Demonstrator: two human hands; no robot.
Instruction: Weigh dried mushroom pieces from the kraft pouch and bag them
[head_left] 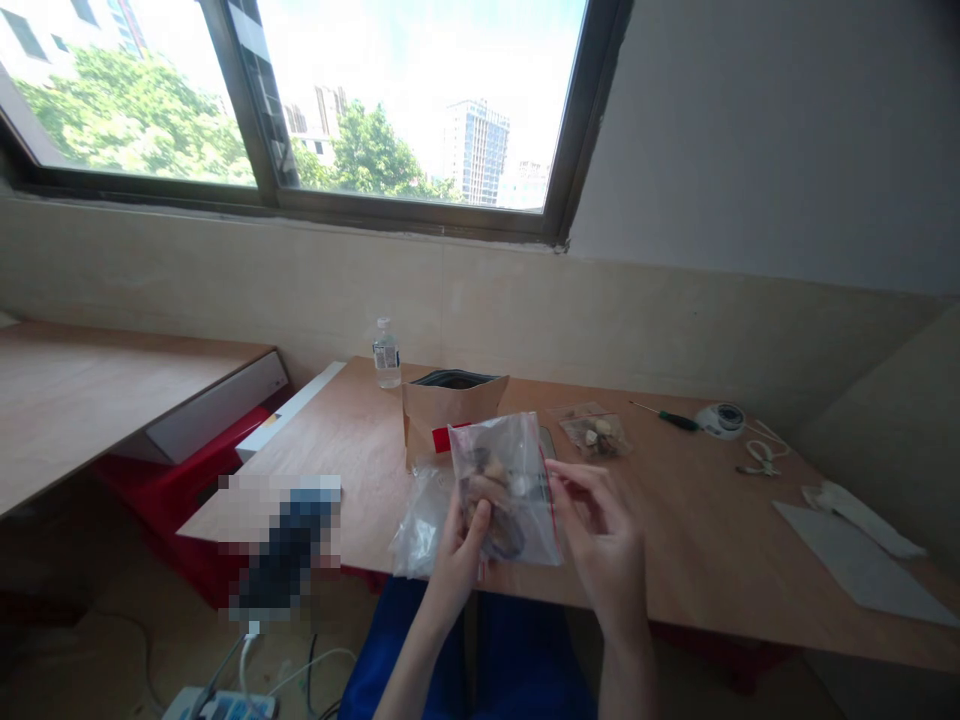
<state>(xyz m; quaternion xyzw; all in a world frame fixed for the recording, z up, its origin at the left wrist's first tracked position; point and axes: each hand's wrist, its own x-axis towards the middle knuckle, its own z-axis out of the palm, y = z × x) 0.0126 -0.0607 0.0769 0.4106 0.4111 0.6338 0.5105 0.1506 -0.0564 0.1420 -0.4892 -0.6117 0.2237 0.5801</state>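
A clear zip bag with brownish pieces inside is held up in front of me, above the table's front edge. My left hand grips its left side, thumb across the front. At the bag's right edge, along a red strip, the fingertips of my right hand pinch the plastic. Behind the bag stands an upright brown paper pouch with its top open and a red patch on its front. Crumpled clear plastic bags lie on the table just left of my left hand.
Further back on the table are another filled zip bag, a green-handled screwdriver, a white dome camera and its cable. A water bottle stands at the back left. White sheets lie right; a power strip is below left.
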